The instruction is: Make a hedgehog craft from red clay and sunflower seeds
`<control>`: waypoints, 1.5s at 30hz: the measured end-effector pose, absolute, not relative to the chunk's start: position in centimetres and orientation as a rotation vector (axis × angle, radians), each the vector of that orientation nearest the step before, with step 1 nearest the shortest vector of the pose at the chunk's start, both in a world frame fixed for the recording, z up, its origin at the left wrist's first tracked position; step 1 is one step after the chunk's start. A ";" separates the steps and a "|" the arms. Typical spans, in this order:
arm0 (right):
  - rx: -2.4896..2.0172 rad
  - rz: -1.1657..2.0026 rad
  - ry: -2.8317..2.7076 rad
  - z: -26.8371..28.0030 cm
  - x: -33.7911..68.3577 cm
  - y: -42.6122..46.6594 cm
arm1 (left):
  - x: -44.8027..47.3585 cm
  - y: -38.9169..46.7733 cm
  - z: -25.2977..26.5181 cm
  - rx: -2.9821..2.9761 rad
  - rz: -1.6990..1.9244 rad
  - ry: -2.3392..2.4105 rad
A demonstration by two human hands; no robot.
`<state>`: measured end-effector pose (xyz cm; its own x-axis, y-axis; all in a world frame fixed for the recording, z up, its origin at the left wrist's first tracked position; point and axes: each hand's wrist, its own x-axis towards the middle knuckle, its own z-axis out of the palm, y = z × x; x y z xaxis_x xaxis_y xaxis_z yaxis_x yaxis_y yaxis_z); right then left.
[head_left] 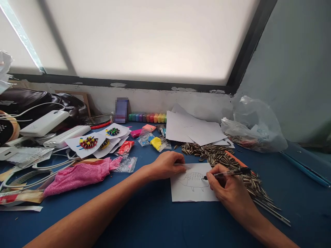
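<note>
A small white sheet of paper (195,196) lies on the blue table, bearing a line drawing of a rounded animal with short legs and rows of small marks on its back. My left hand (168,166) holds the sheet at its upper left corner, thumb on the paper and fingers curled. In my right hand (227,184) is a black pen (234,172), pinched between thumb and fingers. The pen's tip touches the right part of the animal's back. Striped sunflower seeds (216,153) are heaped just behind and beside my right hand.
Blank white sheets (191,127) lie behind the seeds, beside a clear plastic bag (256,127). Decorated paper pieces (77,150), clay packets (125,148), a pink cloth (80,175) and white power banks (45,123) with cables crowd the left. Coloured clay blocks (147,117) line the wall.
</note>
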<state>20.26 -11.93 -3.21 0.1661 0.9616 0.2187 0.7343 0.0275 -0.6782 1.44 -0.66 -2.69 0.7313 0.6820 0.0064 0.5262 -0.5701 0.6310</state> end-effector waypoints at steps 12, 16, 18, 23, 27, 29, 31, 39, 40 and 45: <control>-1.745 0.406 -1.623 -3.0 20.1 -11.9 | 1.4 -0.8 -2.3 2.330 0.308 0.902; -1.752 0.391 -1.608 -2.9 20.0 -11.9 | 1.4 -0.8 -2.5 2.341 0.321 0.903; -1.754 0.407 -1.604 -2.9 20.0 -12.0 | 1.4 -0.7 -2.5 2.342 0.321 0.901; -1.751 0.463 -1.568 -2.8 20.1 -12.1 | 1.3 -0.7 -2.5 2.342 0.308 0.902; -1.764 0.375 -1.525 -2.7 20.3 -12.0 | 1.3 -0.7 -2.6 2.328 0.309 0.917; -1.760 0.328 -1.549 -2.6 20.3 -11.9 | 1.4 -0.6 -2.7 2.324 0.311 0.914; -1.759 0.308 -1.571 -2.6 20.3 -11.9 | 1.4 -0.6 -2.7 2.325 0.311 0.907; -1.762 0.348 -1.574 -3.0 20.4 -11.9 | 1.5 -0.7 -2.4 2.347 0.306 0.906; -1.759 0.346 -1.576 -3.1 20.4 -11.9 | 1.4 -0.7 -2.5 2.350 0.306 0.901; -1.784 0.340 -1.592 -3.2 20.5 -11.9 | 1.4 -0.6 -2.7 2.348 0.323 0.884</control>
